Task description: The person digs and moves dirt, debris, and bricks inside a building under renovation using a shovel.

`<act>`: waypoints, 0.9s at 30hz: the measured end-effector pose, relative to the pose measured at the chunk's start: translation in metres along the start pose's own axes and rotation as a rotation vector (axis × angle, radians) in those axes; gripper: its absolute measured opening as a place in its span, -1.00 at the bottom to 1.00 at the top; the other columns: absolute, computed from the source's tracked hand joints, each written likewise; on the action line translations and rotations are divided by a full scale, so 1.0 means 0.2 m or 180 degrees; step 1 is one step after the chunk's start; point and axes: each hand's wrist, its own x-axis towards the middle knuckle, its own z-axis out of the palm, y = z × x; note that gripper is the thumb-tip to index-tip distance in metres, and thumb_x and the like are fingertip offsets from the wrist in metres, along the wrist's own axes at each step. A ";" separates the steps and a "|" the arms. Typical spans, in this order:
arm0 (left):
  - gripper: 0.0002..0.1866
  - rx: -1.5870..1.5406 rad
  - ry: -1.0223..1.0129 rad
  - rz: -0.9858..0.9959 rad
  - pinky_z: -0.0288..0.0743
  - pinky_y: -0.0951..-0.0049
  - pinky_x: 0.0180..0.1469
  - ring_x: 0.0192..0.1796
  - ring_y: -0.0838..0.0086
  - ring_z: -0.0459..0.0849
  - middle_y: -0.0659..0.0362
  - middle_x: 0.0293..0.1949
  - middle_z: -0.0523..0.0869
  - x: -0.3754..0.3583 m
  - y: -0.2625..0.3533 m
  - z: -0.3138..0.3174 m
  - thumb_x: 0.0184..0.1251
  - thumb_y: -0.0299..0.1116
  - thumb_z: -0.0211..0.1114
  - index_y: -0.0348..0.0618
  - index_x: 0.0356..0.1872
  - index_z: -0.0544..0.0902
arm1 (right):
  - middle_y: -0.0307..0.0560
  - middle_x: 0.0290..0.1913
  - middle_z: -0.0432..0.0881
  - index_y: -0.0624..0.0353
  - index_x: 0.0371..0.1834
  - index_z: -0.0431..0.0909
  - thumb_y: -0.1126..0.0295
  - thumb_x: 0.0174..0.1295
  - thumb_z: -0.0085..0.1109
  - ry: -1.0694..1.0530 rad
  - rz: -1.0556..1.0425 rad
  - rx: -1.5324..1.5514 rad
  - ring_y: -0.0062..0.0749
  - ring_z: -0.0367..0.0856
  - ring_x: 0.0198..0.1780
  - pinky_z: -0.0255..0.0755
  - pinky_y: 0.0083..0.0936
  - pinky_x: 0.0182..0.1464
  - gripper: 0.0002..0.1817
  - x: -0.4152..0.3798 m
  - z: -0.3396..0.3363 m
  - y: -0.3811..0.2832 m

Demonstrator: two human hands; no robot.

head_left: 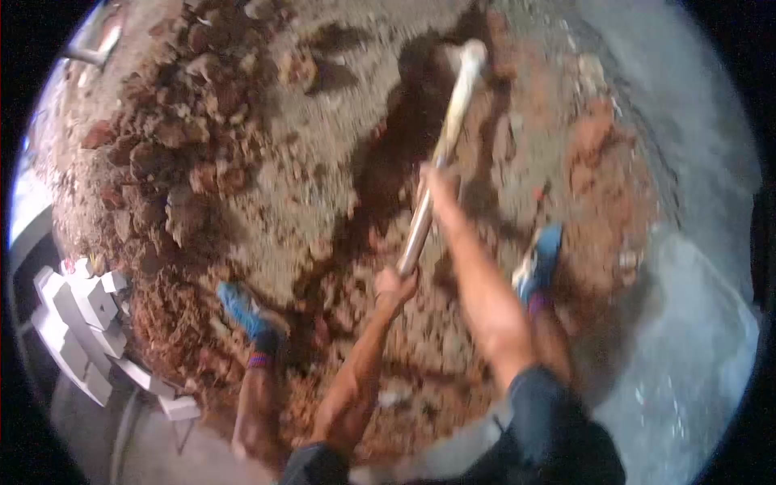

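Observation:
Both my hands grip the wooden handle [418, 229] of a long-handled digging tool. My left hand [396, 285] is wrapped round the handle's near end. Farther up, my right hand [439, 186] closes round its middle. The handle slants away from me to a pale, rounded head [473, 55] at the far end of a dark trench [384, 158]. Whether it is a pick or a hoe I cannot tell, as the blade is hidden.
My feet, in blue shoes [239, 309], stand apart on loose reddish soil. Clods and broken rubble [182, 162] are heaped at the left. White blocks [77, 323] lie at the lower left. Grey concrete floor [687, 323] borders the dirt on the right.

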 end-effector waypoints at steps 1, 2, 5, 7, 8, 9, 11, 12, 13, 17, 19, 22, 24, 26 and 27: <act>-0.68 -0.0048 0.0092 0.0196 0.56 0.28 -0.21 -0.35 0.15 0.69 -0.11 -0.42 0.68 -0.12 0.12 -0.04 -0.12 -0.32 0.21 -0.35 -0.34 0.66 | -0.17 -0.66 0.47 0.21 -0.46 0.42 0.41 0.00 0.19 -0.0172 0.0041 -0.0022 -0.49 0.46 -0.68 0.36 -0.52 -0.70 -0.85 -0.08 -0.08 -0.16; -0.66 -0.0271 0.0108 0.0451 0.57 0.26 -0.23 -0.36 0.12 0.69 -0.11 -0.43 0.68 -0.19 0.18 -0.06 -0.12 -0.29 0.23 -0.37 -0.34 0.65 | -0.18 -0.67 0.46 0.21 -0.45 0.42 0.42 -0.01 0.19 -0.0042 0.0100 -0.0200 -0.48 0.44 -0.69 0.35 -0.54 -0.70 -0.85 -0.06 -0.08 -0.26; -0.55 -0.0961 -0.0194 0.0824 0.54 0.26 -0.36 -0.46 0.26 0.66 -0.05 -0.53 0.66 -0.49 0.51 -0.18 -0.11 -0.14 0.26 -0.38 -0.31 0.61 | -0.18 -0.68 0.44 0.19 -0.52 0.45 0.39 0.00 0.13 -0.0317 0.0312 -0.0276 -0.48 0.36 -0.73 0.36 -0.52 -0.66 -0.88 -0.05 -0.22 -0.60; -0.54 -0.0910 -0.0117 0.1140 0.55 0.34 -0.39 -0.48 0.30 0.66 -0.06 -0.52 0.65 -0.59 0.72 -0.24 -0.08 -0.09 0.26 -0.36 -0.33 0.61 | -0.17 -0.67 0.45 0.16 -0.53 0.46 0.38 -0.01 0.13 -0.0611 0.0483 -0.0621 -0.45 0.39 -0.71 0.36 -0.50 -0.64 -0.90 -0.04 -0.30 -0.83; -0.60 -0.1270 -0.0311 0.1183 0.52 0.41 -0.44 -0.52 0.36 0.64 -0.02 -0.53 0.65 -0.63 0.77 -0.29 0.00 -0.14 0.25 -0.34 -0.30 0.59 | -0.17 -0.69 0.42 0.13 -0.55 0.46 0.37 0.00 0.13 -0.0761 0.0596 -0.0486 -0.39 0.39 -0.72 0.36 -0.43 -0.64 -0.90 0.02 -0.34 -0.83; -0.60 -0.1258 -0.0350 0.1191 0.52 0.41 -0.44 -0.52 0.36 0.64 -0.02 -0.53 0.65 -0.61 0.72 -0.25 0.00 -0.14 0.25 -0.34 -0.30 0.59 | -0.17 -0.69 0.42 0.13 -0.55 0.46 0.37 0.00 0.13 -0.0721 0.0605 -0.0478 -0.39 0.39 -0.72 0.36 -0.43 -0.64 -0.90 0.00 -0.35 -0.77; -0.61 -0.2340 -0.1114 0.0876 0.52 0.36 -0.43 -0.50 0.33 0.63 -0.02 -0.46 0.67 -0.49 0.46 -0.16 0.05 -0.30 0.23 -0.32 -0.10 0.54 | -0.23 -0.67 0.41 0.08 -0.55 0.46 0.31 0.02 0.13 -0.0384 0.0275 -0.0481 -0.40 0.38 -0.68 0.35 -0.46 -0.60 -0.87 -0.09 -0.27 -0.59; -0.61 -0.2601 -0.1281 0.0772 0.51 0.35 -0.45 -0.50 0.35 0.62 0.00 -0.44 0.68 -0.46 0.33 -0.13 0.07 -0.36 0.21 -0.30 -0.04 0.53 | -0.25 -0.64 0.41 0.07 -0.53 0.45 0.27 0.03 0.13 -0.0445 0.0238 -0.0402 -0.42 0.38 -0.63 0.34 -0.48 -0.56 -0.85 -0.09 -0.26 -0.44; -0.64 -0.2287 -0.0995 0.0796 0.48 0.39 -0.51 -0.55 0.41 0.60 0.04 -0.45 0.67 -0.47 0.14 -0.17 0.10 -0.41 0.19 -0.25 -0.04 0.55 | -0.27 -0.61 0.41 0.06 -0.50 0.45 0.24 0.05 0.13 -0.0605 0.0215 -0.0278 -0.44 0.38 -0.59 0.33 -0.50 -0.51 -0.83 -0.13 -0.19 -0.29; -0.66 -0.1873 -0.0788 0.0399 0.39 0.46 -0.55 -0.55 0.55 0.52 0.21 -0.52 0.61 -0.74 -0.05 -0.19 0.12 -0.26 0.24 -0.19 -0.09 0.57 | -0.33 -0.66 0.28 -0.05 -0.59 0.34 0.19 0.14 0.00 -0.1547 0.0591 0.0189 -0.53 0.25 -0.64 0.23 -0.54 -0.54 -0.79 -0.42 -0.14 -0.25; -0.55 -0.2383 -0.0795 0.0464 0.43 0.52 -0.52 -0.58 0.57 0.50 0.14 -0.54 0.62 -0.90 0.07 -0.25 0.11 -0.14 0.28 -0.29 -0.08 0.56 | -0.26 -0.69 0.33 0.05 -0.63 0.36 0.28 0.08 0.03 -0.1026 0.0722 -0.0397 -0.42 0.35 -0.68 0.29 -0.47 -0.59 -0.80 -0.53 -0.13 -0.45; -0.58 -0.2331 -0.0771 0.0689 0.41 0.48 -0.51 -0.55 0.54 0.54 0.05 -0.51 0.64 -1.20 0.26 -0.34 0.13 -0.10 0.22 -0.30 -0.19 0.61 | -0.15 -0.67 0.42 0.12 -0.61 0.41 0.29 0.08 0.04 -0.1087 0.0945 -0.0634 -0.33 0.41 -0.67 0.36 -0.40 -0.54 -0.80 -0.49 -0.22 -0.38; -0.61 -0.2117 -0.1076 0.0111 0.45 0.45 -0.40 -0.43 0.52 0.59 0.08 -0.41 0.65 -1.41 0.34 -0.35 0.20 -0.12 0.17 -0.29 -0.17 0.58 | -0.13 -0.67 0.44 0.14 -0.61 0.43 0.30 0.06 0.04 -0.1526 0.1148 -0.0952 -0.34 0.43 -0.65 0.37 -0.44 -0.50 -0.80 -0.73 -0.30 -0.51; -0.65 -0.1923 -0.1164 0.0154 0.50 0.43 -0.30 -0.31 0.51 0.62 0.08 -0.30 0.65 -1.56 0.38 -0.33 0.25 -0.17 0.13 -0.31 -0.18 0.54 | -0.14 -0.67 0.45 0.16 -0.62 0.43 0.31 0.05 0.04 -0.2052 0.1287 -0.1068 -0.37 0.43 -0.64 0.38 -0.46 -0.47 -0.81 -0.93 -0.37 -0.55; -0.63 -0.2904 -0.1318 0.0518 0.45 0.47 -0.25 -0.23 0.54 0.57 0.16 -0.22 0.61 -1.52 0.30 -0.13 0.27 -0.13 0.12 -0.23 -0.09 0.52 | -0.13 -0.67 0.45 0.16 -0.63 0.43 0.31 0.05 0.04 -0.2232 0.1488 -0.0934 -0.36 0.43 -0.65 0.38 -0.45 -0.47 -0.80 -0.99 -0.40 -0.54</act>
